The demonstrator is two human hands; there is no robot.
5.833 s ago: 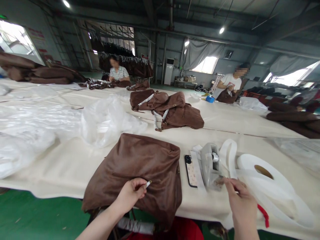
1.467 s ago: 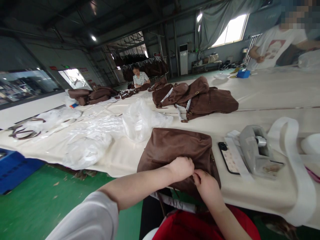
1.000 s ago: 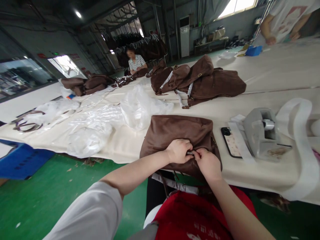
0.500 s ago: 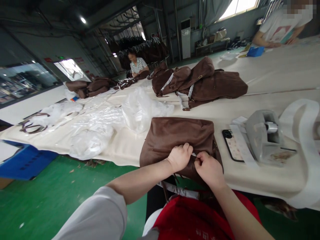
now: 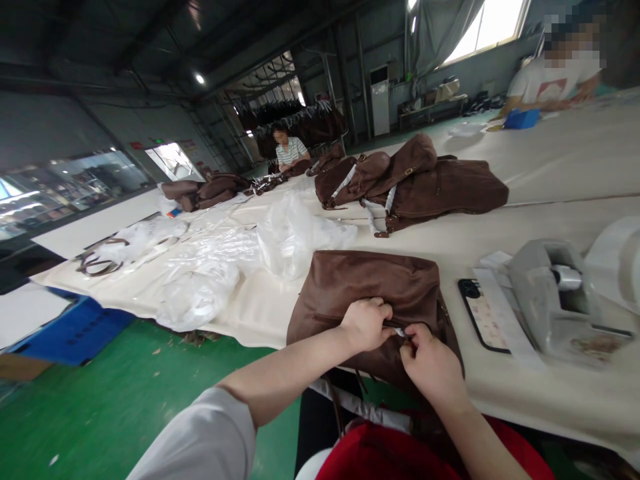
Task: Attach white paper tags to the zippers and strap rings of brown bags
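Note:
A brown leather bag [image 5: 370,277] lies at the table's near edge, a zipper line running across its upper face. My left hand [image 5: 367,325] rests on it with fingers curled and closed on the leather by the zipper. Its thumb reaches a small white strip [image 5: 400,332], perhaps a wrapping, between my hands. From the right, my right hand [image 5: 433,363] pinches the other end of that strip. What lies under the fingertips is hidden. A strap in white wrapping [image 5: 367,403] hangs below the bag, near my lap.
Right of the bag are a phone [image 5: 483,317] and a grey tape dispenser [image 5: 555,300]. Clear plastic bags [image 5: 287,240] lie to the left. More brown bags [image 5: 460,183] are piled beyond. Two people are at work farther off. A blue bin [image 5: 83,330] stands at lower left.
The view has shifted, so the table and bag appear slightly lower and farther right. Both hands stay at the same spot on the bag, the white strip still between them.

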